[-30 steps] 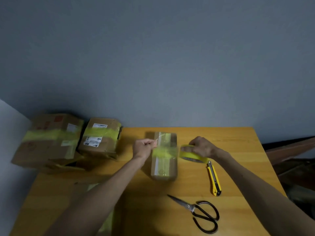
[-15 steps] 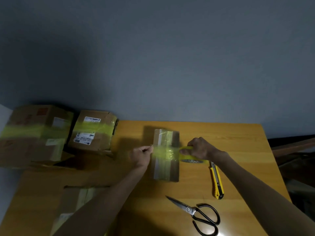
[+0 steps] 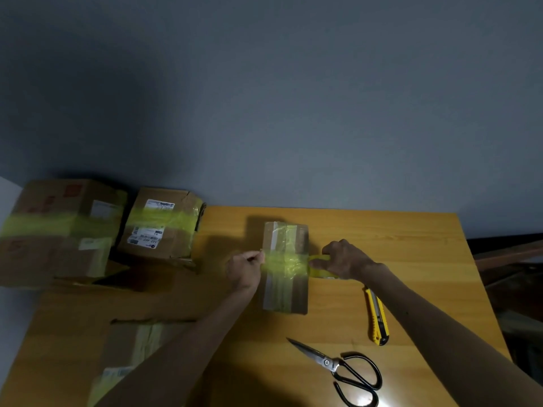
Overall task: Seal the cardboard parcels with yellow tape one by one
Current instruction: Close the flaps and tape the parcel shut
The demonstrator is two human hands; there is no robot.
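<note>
While the left hand (image 3: 245, 270) still pinches the tape (image 3: 283, 264), the right hand (image 3: 343, 259) has lowered its roll (image 3: 318, 271).

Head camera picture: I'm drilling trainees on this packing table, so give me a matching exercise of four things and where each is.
1. black-handled steel scissors
2. yellow utility knife
3. yellow tape roll
4. small brown cardboard parcel

A. gripped by right hand
B. between both hands
C. nearest table edge
D. lying below right wrist

Pairs: 1-C, 2-D, 3-A, 4-B

Head camera looks down at table (image 3: 382, 230).
</note>
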